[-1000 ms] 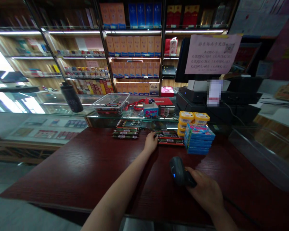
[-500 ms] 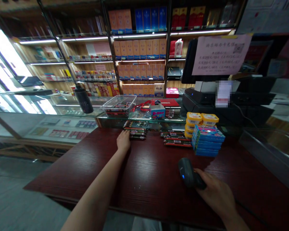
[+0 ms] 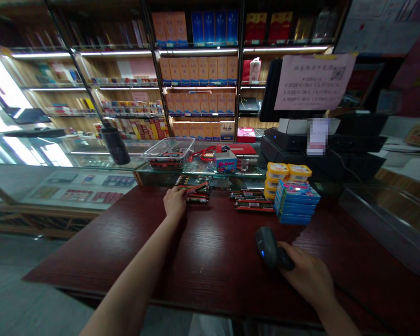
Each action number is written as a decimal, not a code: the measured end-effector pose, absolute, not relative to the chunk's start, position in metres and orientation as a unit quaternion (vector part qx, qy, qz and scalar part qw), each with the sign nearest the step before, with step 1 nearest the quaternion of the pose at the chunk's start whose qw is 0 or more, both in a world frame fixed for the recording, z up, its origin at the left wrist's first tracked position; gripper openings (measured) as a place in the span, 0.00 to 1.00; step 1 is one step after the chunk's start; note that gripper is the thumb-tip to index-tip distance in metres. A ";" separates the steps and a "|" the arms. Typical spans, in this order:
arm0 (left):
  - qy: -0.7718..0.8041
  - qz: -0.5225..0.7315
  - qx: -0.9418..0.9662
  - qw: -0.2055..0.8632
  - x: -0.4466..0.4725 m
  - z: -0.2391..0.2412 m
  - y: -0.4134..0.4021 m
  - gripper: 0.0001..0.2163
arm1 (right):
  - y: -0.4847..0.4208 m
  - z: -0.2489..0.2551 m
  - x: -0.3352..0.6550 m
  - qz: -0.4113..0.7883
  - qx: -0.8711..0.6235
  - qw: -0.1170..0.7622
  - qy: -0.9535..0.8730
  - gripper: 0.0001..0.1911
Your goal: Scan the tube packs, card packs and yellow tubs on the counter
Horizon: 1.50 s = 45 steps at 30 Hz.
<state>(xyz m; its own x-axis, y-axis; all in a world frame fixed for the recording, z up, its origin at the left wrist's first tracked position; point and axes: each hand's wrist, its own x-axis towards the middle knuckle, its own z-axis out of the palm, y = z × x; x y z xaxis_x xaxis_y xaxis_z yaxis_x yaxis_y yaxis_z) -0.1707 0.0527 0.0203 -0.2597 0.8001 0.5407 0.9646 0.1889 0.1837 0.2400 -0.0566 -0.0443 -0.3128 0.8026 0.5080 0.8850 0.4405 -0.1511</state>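
Observation:
My left hand (image 3: 175, 201) is closed on the end of a slim dark packet (image 3: 196, 188) with red edging, tilted above a pile of similar packets (image 3: 198, 199) at the back of the desk. My right hand (image 3: 306, 270) grips the handle of a black barcode scanner (image 3: 268, 247), its small blue light lit and its head pointing away to the left. A second pile of slim packets (image 3: 254, 204) lies between the hands, farther back. Beside it stand a stack of blue boxes (image 3: 297, 207) and some yellow tubs (image 3: 278, 170).
Behind the brown desk (image 3: 210, 261), a glass counter holds a clear plastic bin (image 3: 170, 151) of packets and a small blue box (image 3: 225, 163). A monitor with a pink notice (image 3: 315, 84) stands at right, near a transparent tray (image 3: 388, 228). Stocked shelves line the back.
My left hand has lifted one slim packet off the pile, its far end now raised. My right hand keeps the scanner in nearly the same place. The view has shifted slightly.

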 end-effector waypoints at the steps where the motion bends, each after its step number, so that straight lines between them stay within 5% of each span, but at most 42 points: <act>1: -0.747 -0.272 -0.589 0.147 -0.162 0.021 0.052 0.12 | -0.057 -0.044 0.240 -0.076 -0.522 0.267 -0.807 0.17; 11: -0.641 -0.423 -0.624 -0.140 -0.063 -0.019 0.032 0.10 | -0.059 -0.043 0.242 -0.056 -0.520 0.262 -0.811 0.18; 20: -0.658 -0.400 -0.632 -0.086 -0.044 -0.034 0.016 0.10 | -0.067 -0.007 0.229 0.118 -0.549 0.269 -0.783 0.15; 31: -0.653 -0.398 -0.640 -0.071 -0.042 -0.034 0.014 0.11 | -0.077 0.013 0.194 0.375 -0.485 0.391 -0.686 0.20; 41: -0.650 -0.413 -0.633 -0.080 -0.042 -0.033 0.013 0.11 | -0.080 0.021 0.194 0.381 -0.477 0.380 -0.695 0.17; 45: -0.646 -0.421 -0.632 -0.082 -0.043 -0.033 0.012 0.10 | -0.079 0.023 0.201 0.292 -0.508 0.341 -0.735 0.15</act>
